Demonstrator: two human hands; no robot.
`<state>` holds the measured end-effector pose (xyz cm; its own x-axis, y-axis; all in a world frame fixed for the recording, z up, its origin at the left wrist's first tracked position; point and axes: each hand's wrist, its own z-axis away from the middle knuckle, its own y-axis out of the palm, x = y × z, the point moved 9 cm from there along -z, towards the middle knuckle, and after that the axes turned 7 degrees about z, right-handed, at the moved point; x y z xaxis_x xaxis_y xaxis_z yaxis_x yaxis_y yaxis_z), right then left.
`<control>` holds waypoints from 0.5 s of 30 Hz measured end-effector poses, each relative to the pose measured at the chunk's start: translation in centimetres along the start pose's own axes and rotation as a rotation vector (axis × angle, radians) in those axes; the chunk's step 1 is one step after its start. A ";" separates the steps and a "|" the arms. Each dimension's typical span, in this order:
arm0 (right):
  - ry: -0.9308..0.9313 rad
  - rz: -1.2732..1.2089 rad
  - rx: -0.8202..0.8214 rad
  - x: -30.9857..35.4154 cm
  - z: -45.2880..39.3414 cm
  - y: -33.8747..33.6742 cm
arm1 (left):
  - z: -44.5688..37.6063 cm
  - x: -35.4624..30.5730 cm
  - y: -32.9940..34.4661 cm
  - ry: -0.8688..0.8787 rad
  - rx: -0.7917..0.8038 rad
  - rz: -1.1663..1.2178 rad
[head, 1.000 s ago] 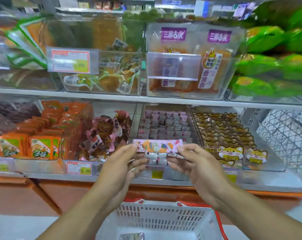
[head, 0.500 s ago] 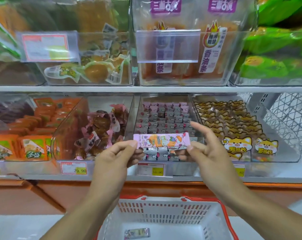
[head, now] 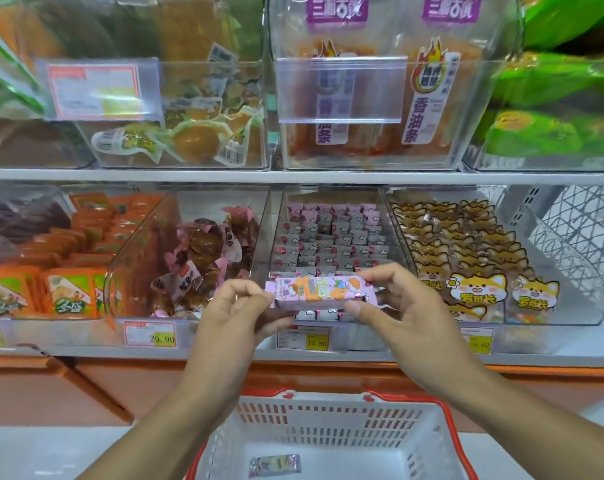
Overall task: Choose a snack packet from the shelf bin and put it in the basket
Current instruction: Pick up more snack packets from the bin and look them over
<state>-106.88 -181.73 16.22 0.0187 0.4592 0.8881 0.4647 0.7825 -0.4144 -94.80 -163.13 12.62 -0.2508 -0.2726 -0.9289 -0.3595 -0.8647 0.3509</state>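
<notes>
Both hands hold one pink packet (head: 317, 292) level at mid-frame, in front of the clear bin (head: 331, 247) of like packets. The left hand (head: 236, 311) has its grip pinching the packet's left end between thumb and fingertips; the right hand (head: 402, 303) pinches the right end, thumb under, fingers over. The white basket (head: 328, 420) with red rim sits below at lower centre, well apart from the packet, with one packet (head: 274, 465) already lying on its floor.

Risks, as I judge them: the wrapper looks slick and is held only by its crimped ends, so if one hand lets go before the other has a firm hold, it may swing or slip. Dropped from here it could strike the shelf edge (head: 363, 355) or the basket rim and fall outside. A pull on both ends might also tear the seal.

To the left of centre sits a bin of brown sweets (head: 203, 251), further left orange packs (head: 68, 292), and right of centre cat-faced packs (head: 473, 289). Price tags (head: 150, 334) line the shelf front. Nothing lies between the packet and the basket mouth save the forearms.
</notes>
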 end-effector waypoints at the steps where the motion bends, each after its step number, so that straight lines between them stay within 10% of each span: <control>1: 0.026 -0.084 0.005 -0.3 0.0 0.2 | 0.1 0.0 0.1 -0.003 0.008 0.023; 11: 0.354 -0.497 0.055 -2.8 0.1 1.6 | 0.9 -0.1 1.2 0.021 0.111 -0.036; 15: 0.195 -0.336 0.222 -1.2 -0.1 1.8 | 0.6 1.1 0.8 -0.147 0.034 0.121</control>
<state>-105.96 -180.96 14.46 0.0758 0.0930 0.9928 0.2725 0.9558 -0.1104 -95.88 -163.85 11.88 -0.4216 -0.3070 -0.8532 -0.3483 -0.8139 0.4650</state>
